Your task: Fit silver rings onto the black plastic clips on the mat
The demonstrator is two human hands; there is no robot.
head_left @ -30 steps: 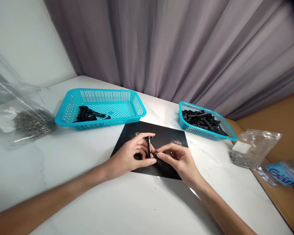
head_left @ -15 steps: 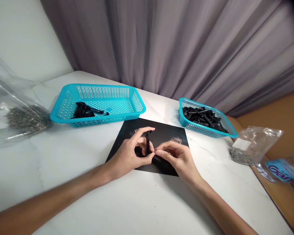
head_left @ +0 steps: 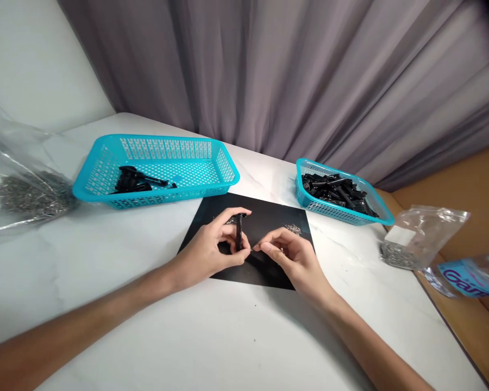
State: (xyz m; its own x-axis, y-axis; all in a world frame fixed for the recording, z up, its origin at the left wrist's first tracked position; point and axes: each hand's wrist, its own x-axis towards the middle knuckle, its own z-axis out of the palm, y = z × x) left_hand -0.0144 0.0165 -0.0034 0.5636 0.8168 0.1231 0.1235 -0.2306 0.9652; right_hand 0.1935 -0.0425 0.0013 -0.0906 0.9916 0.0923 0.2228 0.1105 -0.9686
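My left hand (head_left: pixel 212 250) grips a slim black plastic part (head_left: pixel 239 232) upright between its fingers, above a black mat (head_left: pixel 264 274). Close by on the right, my right hand (head_left: pixel 293 258) pinches a tiny thin metal piece (head_left: pixel 253 248) near the lower end of the black part; its shape is too small to tell. On the mat behind my right hand lies a small heap of shiny metal pieces (head_left: pixel 293 229). More small metal pieces (head_left: pixel 231 220) show partly behind my left hand.
A blue basket (head_left: pixel 175 193) at the left holds several black parts (head_left: pixel 132 180). Another blue basket (head_left: pixel 338 216) at the right is full of them (head_left: pixel 342 190). Clear bags of metal pieces (head_left: pixel 35 195) (head_left: pixel 399 254) flank the baskets. A plastic bottle (head_left: pixel 468 277) lies far right.
My hands have come slightly apart, with a small gap between their fingertips. The black part has shifted a little left and the whole view has moved slightly.
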